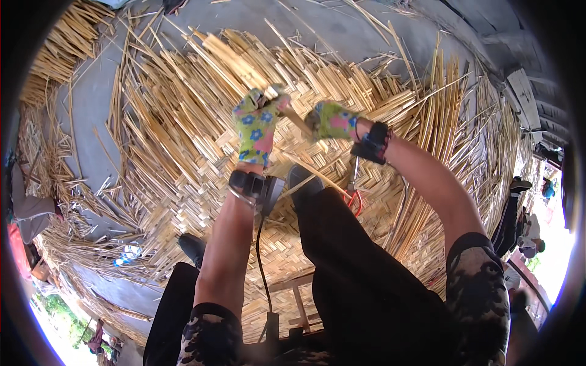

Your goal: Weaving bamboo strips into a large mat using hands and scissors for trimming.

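Observation:
Both my hands wear green gloves with a blue and pink flower print. My left hand (255, 122) is closed around the lower end of a pale bundle of flat bamboo strips (237, 62), which points away to the upper left. To its right, my right hand (334, 120) is closed on a short brown flat piece (299, 124) that slants toward the left hand; blur hides whether it is a tool or a strip. Beneath both hands lies a large woven bamboo mat (274, 238), its long unwoven strip ends fanning outward.
Red-handled scissors (353, 200) lie on the mat by my knee. My shoe (304, 180) rests on the weave. A low wooden stool (299, 299) shows below me. More strips (67, 46) are piled at far left. Other people (30, 201) are at the left and right edges.

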`<state>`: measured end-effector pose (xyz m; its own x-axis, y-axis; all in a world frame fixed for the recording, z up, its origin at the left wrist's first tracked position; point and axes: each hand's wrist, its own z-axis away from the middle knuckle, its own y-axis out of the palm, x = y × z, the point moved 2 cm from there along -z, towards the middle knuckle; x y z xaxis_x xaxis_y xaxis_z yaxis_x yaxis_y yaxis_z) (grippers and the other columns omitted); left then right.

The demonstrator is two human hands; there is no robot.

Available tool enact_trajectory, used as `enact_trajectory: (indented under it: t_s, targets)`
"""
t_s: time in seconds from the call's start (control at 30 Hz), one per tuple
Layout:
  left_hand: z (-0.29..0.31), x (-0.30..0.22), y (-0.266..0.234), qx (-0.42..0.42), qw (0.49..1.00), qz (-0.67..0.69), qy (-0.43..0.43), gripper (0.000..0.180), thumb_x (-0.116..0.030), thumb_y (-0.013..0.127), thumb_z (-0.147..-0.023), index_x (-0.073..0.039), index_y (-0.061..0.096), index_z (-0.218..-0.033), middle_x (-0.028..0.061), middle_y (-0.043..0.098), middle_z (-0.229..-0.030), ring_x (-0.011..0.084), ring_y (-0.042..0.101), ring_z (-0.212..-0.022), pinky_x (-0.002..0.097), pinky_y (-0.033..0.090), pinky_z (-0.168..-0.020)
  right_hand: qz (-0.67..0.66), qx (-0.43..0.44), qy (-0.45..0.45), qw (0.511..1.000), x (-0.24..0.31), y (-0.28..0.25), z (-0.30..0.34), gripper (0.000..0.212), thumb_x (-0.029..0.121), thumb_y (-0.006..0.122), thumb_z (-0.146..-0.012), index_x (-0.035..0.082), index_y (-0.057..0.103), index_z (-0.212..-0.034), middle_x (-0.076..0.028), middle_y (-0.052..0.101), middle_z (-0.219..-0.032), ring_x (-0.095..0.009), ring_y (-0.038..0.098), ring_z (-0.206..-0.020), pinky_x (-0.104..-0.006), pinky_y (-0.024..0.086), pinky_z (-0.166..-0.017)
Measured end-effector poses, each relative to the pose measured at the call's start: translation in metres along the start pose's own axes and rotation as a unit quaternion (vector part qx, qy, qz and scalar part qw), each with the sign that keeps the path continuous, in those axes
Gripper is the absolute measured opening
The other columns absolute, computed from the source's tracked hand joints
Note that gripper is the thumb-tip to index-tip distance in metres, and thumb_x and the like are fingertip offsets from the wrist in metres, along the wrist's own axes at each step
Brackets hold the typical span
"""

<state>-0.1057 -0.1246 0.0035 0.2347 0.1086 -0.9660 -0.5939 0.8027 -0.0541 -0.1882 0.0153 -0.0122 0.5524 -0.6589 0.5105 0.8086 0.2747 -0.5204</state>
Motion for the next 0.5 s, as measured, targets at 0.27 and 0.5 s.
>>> enact_trajectory:
  t_s: [0.27,0.5]
  targets:
    - [-0.055,-0.018,0.006,0.068,0.994,0.02,0.083,0.041,-0.015,0.069,-0.081,-0.002,0.055,-0.117,0.006,0.063,-0.098,0.0108,0.061,-0.081,0.023,0.051,-0.067,0.158,-0.233,-0.132,0.95,-0.036,-0.056,-0.055,0.027,0.031,0.044,-0.089,0.01,0.061,-0.084,-0.009,0.061,-0.067,-0.026,0.056,-0.055,-0.035,0.044,-0.053]
    - [-0.057,0.017,0.009,0.124,0.992,0.003,-0.007,0.039,-0.008,0.064,-0.082,-0.002,0.053,-0.12,0.0047,0.062,-0.101,0.0111,0.059,-0.084,0.0237,0.05,-0.071,-0.033,-0.29,-0.094,0.952,-0.073,-0.056,-0.083,0.032,0.034,0.057,-0.086,0.003,0.063,-0.089,-0.005,0.064,-0.075,-0.016,0.059,-0.064,-0.0306,0.047,-0.058]
